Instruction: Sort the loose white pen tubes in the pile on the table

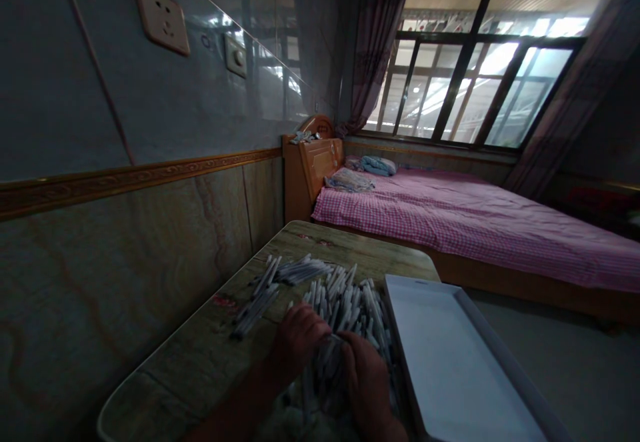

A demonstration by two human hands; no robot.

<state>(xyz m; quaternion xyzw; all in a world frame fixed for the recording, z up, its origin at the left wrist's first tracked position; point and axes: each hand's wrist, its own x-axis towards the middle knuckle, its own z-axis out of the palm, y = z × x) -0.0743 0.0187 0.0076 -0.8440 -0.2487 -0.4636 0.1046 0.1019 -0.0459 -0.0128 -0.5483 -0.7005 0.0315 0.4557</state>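
Note:
My left hand [299, 337] and my right hand [367, 377] meet over a heap of pens [350, 302] on the table. Both have their fingers closed on one slim, whitish pen [334, 338], mostly covered by the fingers. The heaped pens are pale and slender, many pointing away from me, and some lie under my hands. To the left of the heap, a smaller bunch of pens [256, 309] lies at a slant, with dark ends toward me. Behind it rests another loose bunch [303, 269].
A shallow white tray [463, 355] with raised sides lies right of the heap, along the table's right side. The stone-patterned table [200, 362] stands by a tiled wall [150, 255]. Beyond it is a bed [425, 209] with a pink checked sheet, below a window.

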